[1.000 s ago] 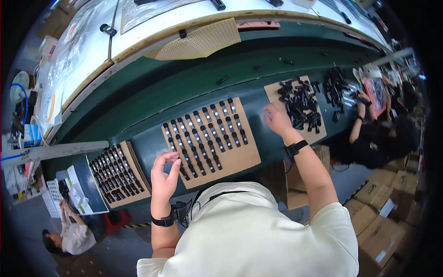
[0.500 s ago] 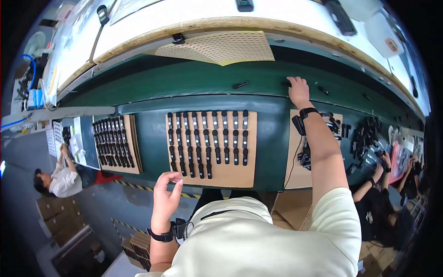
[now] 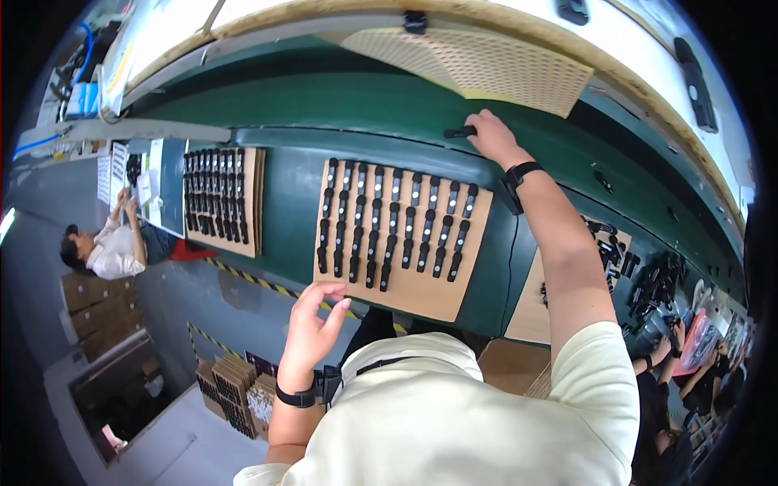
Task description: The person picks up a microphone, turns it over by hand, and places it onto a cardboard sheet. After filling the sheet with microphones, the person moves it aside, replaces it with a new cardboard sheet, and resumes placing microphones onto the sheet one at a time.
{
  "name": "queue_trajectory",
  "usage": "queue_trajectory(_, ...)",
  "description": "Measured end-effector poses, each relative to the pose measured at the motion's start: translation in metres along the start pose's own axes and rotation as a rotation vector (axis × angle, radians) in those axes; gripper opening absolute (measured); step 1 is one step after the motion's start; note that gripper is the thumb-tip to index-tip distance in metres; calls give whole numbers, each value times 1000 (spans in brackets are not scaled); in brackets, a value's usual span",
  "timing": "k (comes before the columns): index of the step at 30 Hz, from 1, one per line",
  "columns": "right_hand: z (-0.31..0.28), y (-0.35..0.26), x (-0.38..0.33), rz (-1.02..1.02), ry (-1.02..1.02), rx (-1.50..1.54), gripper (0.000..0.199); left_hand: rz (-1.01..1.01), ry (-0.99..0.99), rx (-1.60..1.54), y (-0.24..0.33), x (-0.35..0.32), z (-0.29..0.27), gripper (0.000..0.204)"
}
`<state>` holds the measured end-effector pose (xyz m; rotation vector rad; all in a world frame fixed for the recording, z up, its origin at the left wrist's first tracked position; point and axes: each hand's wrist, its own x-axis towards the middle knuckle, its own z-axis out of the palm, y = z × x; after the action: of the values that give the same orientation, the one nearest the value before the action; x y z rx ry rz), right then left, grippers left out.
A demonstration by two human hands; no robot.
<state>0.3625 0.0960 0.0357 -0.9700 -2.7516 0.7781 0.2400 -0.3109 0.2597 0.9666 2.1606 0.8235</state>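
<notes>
A small black part [image 3: 459,131] is gripped by the fingers of the right hand [image 3: 493,136], stretched out over the green conveyor belt [image 3: 340,97]. The left hand [image 3: 312,328] is held open and empty. Between the hands, a cardboard tray [image 3: 442,296] is lined with rows of black parts [image 3: 393,223].

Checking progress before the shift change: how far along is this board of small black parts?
Done: the brown board near the person carries rows of black parts, its lower right part bare. In hand: the right hand reaches out to a single black part on the green belt; the left hand is raised, open and empty. Left: the bare patch, plus loose parts heaped at right.
</notes>
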Motion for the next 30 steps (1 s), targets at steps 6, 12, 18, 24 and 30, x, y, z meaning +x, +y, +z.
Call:
queue_trajectory(6, -37, -31, -25, 189, -99, 280, 20, 69, 24, -38, 3, 2, 0, 21)
queue_trajectory(12, -119, -140, -151, -67, 39, 751, 24, 291, 1, -104, 29, 35, 19, 26)
queue_trajectory(18, -135, -217, -221, -207, 236, 751, 28, 596, -272, -293, 64, 53, 11, 32)
queue_trajectory(24, -135, -274, -226, -232, 469, 583, 30, 936, -296, -359, 60, 74, -16, 39)
queue_trajectory(30, -125, -311, -226, -191, 593, 550, 32, 1059, -371, -402, 58, 82, -39, 34)
